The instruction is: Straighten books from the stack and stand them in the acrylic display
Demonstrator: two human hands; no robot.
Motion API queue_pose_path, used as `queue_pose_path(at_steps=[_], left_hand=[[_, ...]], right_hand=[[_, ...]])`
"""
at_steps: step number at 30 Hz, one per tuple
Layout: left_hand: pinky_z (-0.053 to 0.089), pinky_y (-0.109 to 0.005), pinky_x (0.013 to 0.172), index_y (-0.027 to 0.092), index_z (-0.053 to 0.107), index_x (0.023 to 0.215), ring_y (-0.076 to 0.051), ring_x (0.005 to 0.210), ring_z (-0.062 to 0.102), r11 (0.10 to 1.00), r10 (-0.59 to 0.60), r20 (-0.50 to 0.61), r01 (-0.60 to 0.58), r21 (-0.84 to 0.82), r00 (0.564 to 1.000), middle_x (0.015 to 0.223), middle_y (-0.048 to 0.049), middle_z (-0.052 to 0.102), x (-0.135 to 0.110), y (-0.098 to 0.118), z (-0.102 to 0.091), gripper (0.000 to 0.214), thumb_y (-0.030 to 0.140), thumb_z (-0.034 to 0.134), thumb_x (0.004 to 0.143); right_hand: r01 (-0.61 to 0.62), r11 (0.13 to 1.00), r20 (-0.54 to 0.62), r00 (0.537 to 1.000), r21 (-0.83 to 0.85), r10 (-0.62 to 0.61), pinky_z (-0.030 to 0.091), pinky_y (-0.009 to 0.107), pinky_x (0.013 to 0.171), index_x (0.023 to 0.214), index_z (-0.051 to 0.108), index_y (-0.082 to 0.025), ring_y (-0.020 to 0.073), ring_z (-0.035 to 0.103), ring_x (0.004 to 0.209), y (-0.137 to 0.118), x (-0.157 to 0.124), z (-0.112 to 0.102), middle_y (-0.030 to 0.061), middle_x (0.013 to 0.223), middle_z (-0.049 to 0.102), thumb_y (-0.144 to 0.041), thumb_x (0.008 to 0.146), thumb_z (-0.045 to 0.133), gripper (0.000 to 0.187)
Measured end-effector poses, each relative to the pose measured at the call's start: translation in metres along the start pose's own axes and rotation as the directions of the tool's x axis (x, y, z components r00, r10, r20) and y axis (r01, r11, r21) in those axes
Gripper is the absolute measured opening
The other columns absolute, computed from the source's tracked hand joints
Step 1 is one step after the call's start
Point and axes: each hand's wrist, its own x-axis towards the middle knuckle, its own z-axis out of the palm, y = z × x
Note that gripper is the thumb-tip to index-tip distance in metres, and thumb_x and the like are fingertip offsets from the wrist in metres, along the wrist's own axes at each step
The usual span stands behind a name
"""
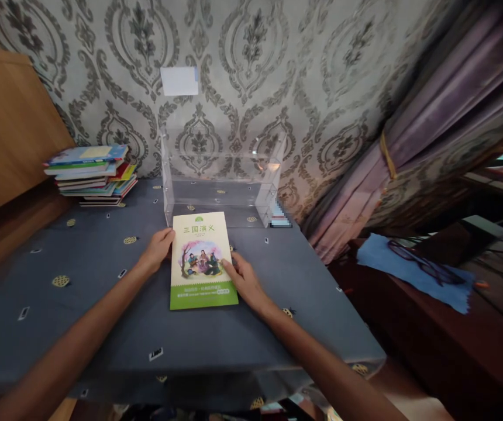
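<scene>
A thin book (202, 260) with a pale yellow and green cover and a picture in its middle lies flat on the grey-blue tablecloth (102, 292). My left hand (157, 248) rests against the book's left edge, fingers together and curled at the edge. My right hand (243, 280) lies at the book's right edge, fingers stretched onto the cover. Just behind the book stands a clear plastic box (220, 175) with an open front.
A stack of several colourful books (91, 172) sits at the table's back left, beside a wooden cabinet (10, 123). Patterned wallpaper with a white note (179, 80) runs behind. Purple curtains (431, 128) hang at right, above a blue cloth (413, 269).
</scene>
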Motion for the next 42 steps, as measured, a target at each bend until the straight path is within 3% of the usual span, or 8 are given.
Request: queue_pose_path(at_steps=[2,5,10,15,20,27,32,42], left_hand=[[0.05,-0.03,0.064,0.02,0.062,0.084,-0.02,0.07,0.063,0.951,0.127,-0.001,-0.122,0.285,0.992,0.072,-0.0015,0.063,-0.002,-0.003,-0.008,0.018,0.037,0.058,0.083],[0.05,-0.035,0.081,0.022,0.062,0.1,-0.023,0.093,0.064,0.695,0.323,0.067,-0.284,0.661,0.944,0.098,-0.0057,0.067,-0.004,-0.007,-0.014,0.017,0.027,0.053,0.087],[0.049,-0.039,0.092,0.02,0.06,0.107,-0.025,0.107,0.06,0.535,0.433,0.173,-0.406,0.741,0.885,0.113,-0.009,0.064,0.001,-0.018,-0.008,0.022,0.024,0.043,0.094],[0.048,-0.043,0.096,0.019,0.059,0.11,-0.027,0.11,0.059,0.485,0.477,0.252,-0.491,0.723,0.842,0.118,-0.0111,0.065,0.007,-0.027,0.0,0.023,0.023,0.043,0.094],[0.049,-0.045,0.09,0.016,0.058,0.115,-0.03,0.108,0.06,0.462,0.513,0.242,-0.502,0.731,0.824,0.117,-0.0148,0.066,0.004,-0.036,0.0,0.029,0.021,0.04,0.094],[0.051,-0.045,0.088,0.018,0.062,0.107,-0.029,0.103,0.063,0.471,0.527,0.234,-0.509,0.721,0.817,0.109,-0.0131,0.069,0.007,-0.038,-0.001,0.026,0.025,0.04,0.095],[0.05,-0.047,0.095,0.019,0.063,0.113,-0.028,0.115,0.061,0.484,0.537,0.235,-0.524,0.701,0.81,0.127,-0.0123,0.067,0.008,-0.038,-0.003,0.031,0.028,0.04,0.096],[0.046,-0.053,0.105,0.02,0.066,0.114,-0.03,0.124,0.058,0.476,0.557,0.235,-0.538,0.696,0.797,0.128,-0.0129,0.067,0.011,-0.04,-0.003,0.034,0.028,0.039,0.096]], right_hand=[[-0.032,0.972,0.007,0.999,-0.232,0.035,0.038,0.026,0.055,0.105,0.064,-0.016,0.0178,0.059,0.062,-0.007,0.001,-0.005,0.0044,0.073,0.068,-0.042,0.097,0.045,0.033],[-0.106,0.837,-0.015,0.993,-0.537,0.117,0.034,0.026,0.057,0.103,0.068,-0.017,0.0195,0.064,0.066,-0.019,0.0,-0.015,0.0049,0.072,0.07,-0.035,0.095,0.051,0.026],[-0.128,0.698,-0.062,0.991,-0.705,0.119,0.035,0.026,0.059,0.095,0.071,-0.021,0.0198,0.069,0.073,-0.03,0.003,-0.018,0.0055,0.08,0.075,-0.031,0.097,0.05,0.024],[0.172,0.766,0.078,0.984,-0.619,-0.158,0.046,0.029,0.077,0.111,0.066,-0.019,0.0215,0.068,0.093,-0.044,0.025,0.009,0.0091,0.105,0.074,-0.023,0.097,0.049,0.023],[0.503,0.741,0.301,0.863,-0.446,-0.405,0.043,0.037,0.103,0.132,0.05,-0.013,0.023,0.057,0.121,-0.053,0.071,0.05,0.0148,0.129,0.063,-0.019,0.099,0.044,0.034],[0.468,0.695,0.337,0.882,-0.545,-0.33,0.039,0.042,0.109,0.131,0.05,-0.01,0.0246,0.055,0.125,-0.04,0.1,0.068,0.0169,0.131,0.061,-0.014,0.101,0.037,0.033],[0.394,0.663,0.304,0.918,-0.637,-0.254,0.034,0.043,0.115,0.134,0.05,-0.007,0.026,0.046,0.137,-0.02,0.094,0.037,0.0212,0.143,0.053,-0.003,0.092,0.043,0.043],[0.243,0.866,0.117,0.97,-0.437,-0.213,0.036,0.047,0.116,0.14,0.051,-0.02,0.0208,0.048,0.138,0.027,0.089,-0.01,0.0097,0.147,0.054,-0.009,0.093,0.039,0.05]])
